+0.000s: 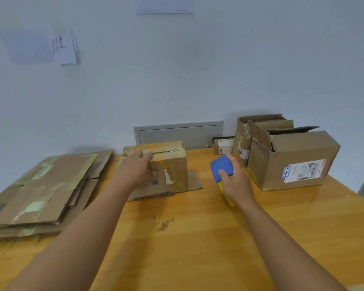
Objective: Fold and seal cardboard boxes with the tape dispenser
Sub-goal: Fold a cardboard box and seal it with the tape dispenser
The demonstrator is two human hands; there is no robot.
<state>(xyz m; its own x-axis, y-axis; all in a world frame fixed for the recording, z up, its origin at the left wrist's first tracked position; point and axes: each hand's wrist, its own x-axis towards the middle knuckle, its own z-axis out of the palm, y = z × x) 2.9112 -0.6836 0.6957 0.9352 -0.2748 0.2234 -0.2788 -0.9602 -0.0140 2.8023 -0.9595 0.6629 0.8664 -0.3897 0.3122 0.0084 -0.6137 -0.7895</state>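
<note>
Four upright cardboard boxes [292, 162], one flattened stack [44, 192], one tape dispenser [222, 168].

Taped cardboard box [168, 164] upright; blue-yellow tape dispenser [222, 168] beside it.

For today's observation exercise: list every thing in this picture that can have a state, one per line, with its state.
Small box: upright, top flaps down, a slit open between them.
Left hand: resting on the small box.
Tape dispenser: held off the table.
Right hand: gripping the dispenser.
Flat cardboard stack: unfolded, lying flat.
Large boxes: assembled, top flaps open.
</note>
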